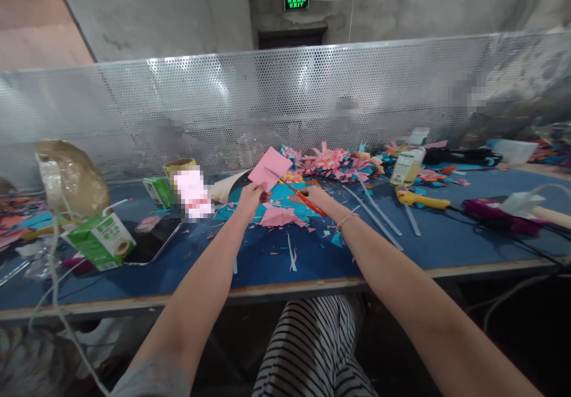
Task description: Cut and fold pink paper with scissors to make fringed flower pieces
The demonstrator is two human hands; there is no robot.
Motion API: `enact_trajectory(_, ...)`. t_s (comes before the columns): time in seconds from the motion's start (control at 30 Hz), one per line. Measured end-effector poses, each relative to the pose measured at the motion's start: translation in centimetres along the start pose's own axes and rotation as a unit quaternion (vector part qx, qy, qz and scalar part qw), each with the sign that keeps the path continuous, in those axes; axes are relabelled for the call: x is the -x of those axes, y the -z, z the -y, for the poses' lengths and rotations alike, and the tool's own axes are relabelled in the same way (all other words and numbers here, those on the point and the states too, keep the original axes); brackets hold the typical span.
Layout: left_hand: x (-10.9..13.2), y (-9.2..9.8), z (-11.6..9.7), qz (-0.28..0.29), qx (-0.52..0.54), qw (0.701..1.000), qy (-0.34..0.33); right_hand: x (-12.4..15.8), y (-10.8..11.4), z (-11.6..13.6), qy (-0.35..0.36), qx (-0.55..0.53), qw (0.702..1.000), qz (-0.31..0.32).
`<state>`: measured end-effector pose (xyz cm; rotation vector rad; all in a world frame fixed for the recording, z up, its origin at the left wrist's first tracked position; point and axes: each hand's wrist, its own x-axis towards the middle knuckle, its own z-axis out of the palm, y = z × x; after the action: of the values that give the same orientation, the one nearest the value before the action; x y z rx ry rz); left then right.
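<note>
My left hand (253, 198) pinches the lower edge of a pink square of paper (270, 166), held up above the table. Closed round the orange handles of a pair of scissors (307, 199) is my right hand (317, 197). The scissor blades point up and left and lie against the pink paper. Below my hands, cut pink paper (281, 216) rests on blue sheets and small scraps. Behind them is a heap of pink, orange and blue paper flowers (330, 160).
On the blue table (263, 269) stand a green-white carton (104, 239), a lit phone (193, 192) and a tape roll at left. At right are a bottle (407, 164), a yellow glue gun (422, 199), clear sticks and cables. A perforated metal screen (214, 106) rises behind.
</note>
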<state>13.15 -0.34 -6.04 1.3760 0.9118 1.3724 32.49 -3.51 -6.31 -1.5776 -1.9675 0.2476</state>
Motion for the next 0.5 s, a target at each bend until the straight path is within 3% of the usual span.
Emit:
enact_trajectory(0.33, 0.3, -0.3, -0.2, 0.0, 0.011, 1.0, 0.02, 0.3, 0.7, 0.2, -0.009, -0.037, 0.999, 0.02)
enact_trajectory(0.43, 0.4, -0.4, -0.2, 0.001, 0.012, 1.0, 0.026, 0.0, 0.0, -0.4, -0.02, -0.095, 0.994, 0.045)
enact_trajectory(0.5, 0.5, -0.5, -0.2, 0.019, 0.012, 0.999, 0.034, -0.3, -0.5, -0.8, -0.016, -0.169, 0.985, 0.026)
